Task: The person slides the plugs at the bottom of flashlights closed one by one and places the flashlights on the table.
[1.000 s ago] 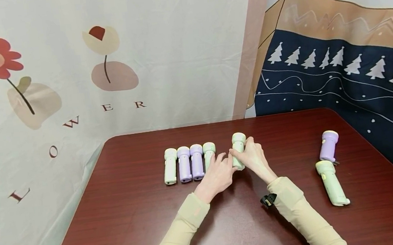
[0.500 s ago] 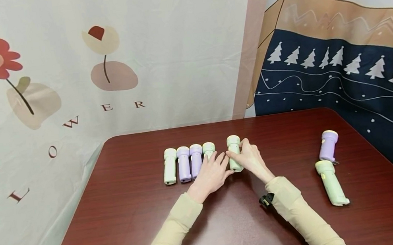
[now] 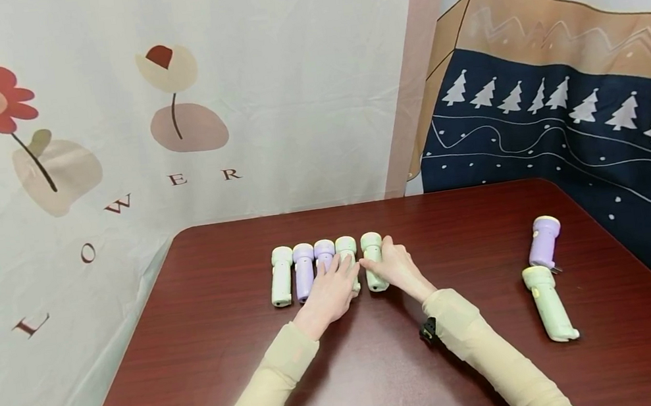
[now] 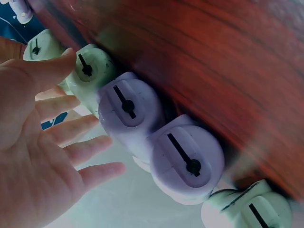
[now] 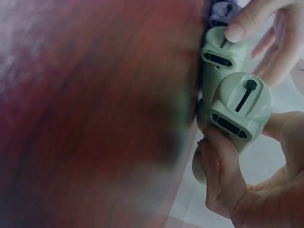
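Observation:
My right hand (image 3: 394, 268) grips a pale green flashlight (image 3: 371, 244), its thumb and fingers on either side of the barrel in the right wrist view. To its left, a small gap away, lies another green flashlight (image 3: 345, 247). My left hand (image 3: 326, 293) spreads its fingers over that one and the nearby purple flashlight (image 3: 324, 249), partly covering both. Its thumb rests at the tail end of the green flashlight (image 5: 221, 50) in the right wrist view. Farther left in the row are a second purple flashlight (image 3: 304, 273) and a green flashlight (image 3: 282, 277).
On the right of the dark red table (image 3: 454, 236) lie a purple flashlight (image 3: 544, 243) and, in front of it, a tilted green flashlight (image 3: 552, 305). A printed curtain (image 3: 303, 99) hangs behind the table's far edge.
My right hand has moved the green flashlight left, close to the row. My left hand has shifted left over the row, its fingers spread.

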Demonstrator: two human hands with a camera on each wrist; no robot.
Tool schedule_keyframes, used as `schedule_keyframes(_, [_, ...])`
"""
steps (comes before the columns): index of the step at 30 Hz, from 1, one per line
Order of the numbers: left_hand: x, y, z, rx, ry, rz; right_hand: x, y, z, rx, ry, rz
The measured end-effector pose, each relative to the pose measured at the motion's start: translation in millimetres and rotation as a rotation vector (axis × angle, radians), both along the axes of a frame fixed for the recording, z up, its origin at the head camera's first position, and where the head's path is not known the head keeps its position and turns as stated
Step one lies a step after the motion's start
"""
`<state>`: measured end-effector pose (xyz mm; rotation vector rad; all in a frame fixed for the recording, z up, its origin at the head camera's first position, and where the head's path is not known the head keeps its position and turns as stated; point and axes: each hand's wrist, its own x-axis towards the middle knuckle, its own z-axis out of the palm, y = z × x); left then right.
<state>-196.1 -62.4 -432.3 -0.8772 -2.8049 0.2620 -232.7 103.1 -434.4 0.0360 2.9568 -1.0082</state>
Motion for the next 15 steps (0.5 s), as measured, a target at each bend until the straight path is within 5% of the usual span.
schedule_keyframes(15, [-1.2, -3.8, -0.7, 0.008, -0.04, 0.002, -4.6, -13.0, -3.4, 0.023, -0.056, 0.01])
